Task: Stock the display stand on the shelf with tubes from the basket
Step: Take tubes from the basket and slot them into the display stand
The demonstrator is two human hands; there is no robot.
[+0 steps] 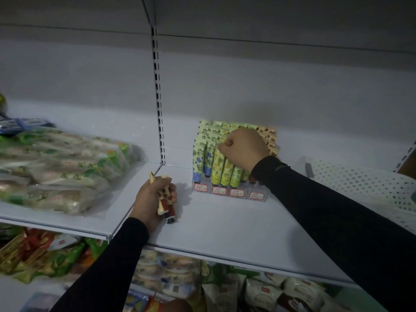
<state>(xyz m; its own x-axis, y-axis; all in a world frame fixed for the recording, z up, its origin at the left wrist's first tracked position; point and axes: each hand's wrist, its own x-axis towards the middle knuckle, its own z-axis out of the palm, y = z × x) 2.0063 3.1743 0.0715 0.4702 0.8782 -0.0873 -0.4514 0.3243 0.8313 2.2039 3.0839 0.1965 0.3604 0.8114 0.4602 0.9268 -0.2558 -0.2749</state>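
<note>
1. The shelf (225,224) is a white metal board with a slotted upright behind the left hand. It lies flat and smooth under both hands, so tubes laid on it could roll. The light is dim.
2. Bagged goods (56,167) lie well to the left of the left hand. A perforated panel (360,183) sits beyond the right forearm, and more packets fill the shelf below both arms.
3. The stand (229,192) is clear plastic with price labels along its front. It sits under the right hand, and its rows of tubes (221,170) stand upright, caps down.
4. The right hand (244,148) is curled in a fist over the yellow row. Its fingertips seem to pinch a tube top, though the grip is hidden. To do this well, press the tube straight down until the cap seats, and keep the neighbours upright.
5. The left hand (155,194) rests on the shelf, fingers wrapped around spare tubes (165,202) with a brown pattern. They probably belong in the rightmost row.
6. The basket is out of view.
</note>
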